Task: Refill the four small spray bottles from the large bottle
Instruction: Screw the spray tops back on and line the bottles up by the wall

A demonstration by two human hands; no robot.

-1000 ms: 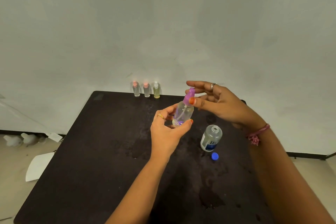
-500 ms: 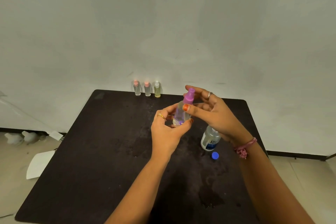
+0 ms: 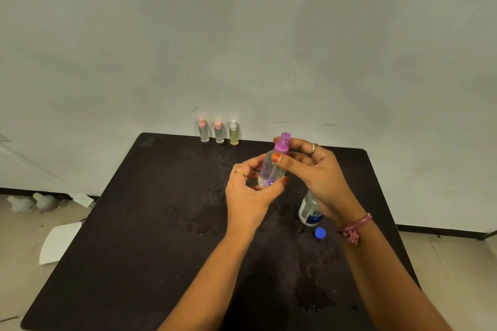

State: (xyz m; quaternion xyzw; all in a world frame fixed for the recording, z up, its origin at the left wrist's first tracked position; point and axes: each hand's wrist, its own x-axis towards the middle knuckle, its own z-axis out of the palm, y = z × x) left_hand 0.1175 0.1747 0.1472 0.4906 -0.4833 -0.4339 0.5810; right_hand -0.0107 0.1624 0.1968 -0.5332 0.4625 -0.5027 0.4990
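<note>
Holding the purple-capped spray bottle up over the counter, the left hand has its grip wrapped round the body, and the right hand pinches the purple cap. If the wet bottle slips, it could fall and spill. The right wrist could knock over the open large bottle just below.

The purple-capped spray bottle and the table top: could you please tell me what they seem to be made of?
The purple-capped spray bottle, held in both hands, looks like clear plastic or possibly glass: see-through body, opaque glossy cap. The table top looks like dark matte laminate or painted board; wet patches shine on it.
</note>
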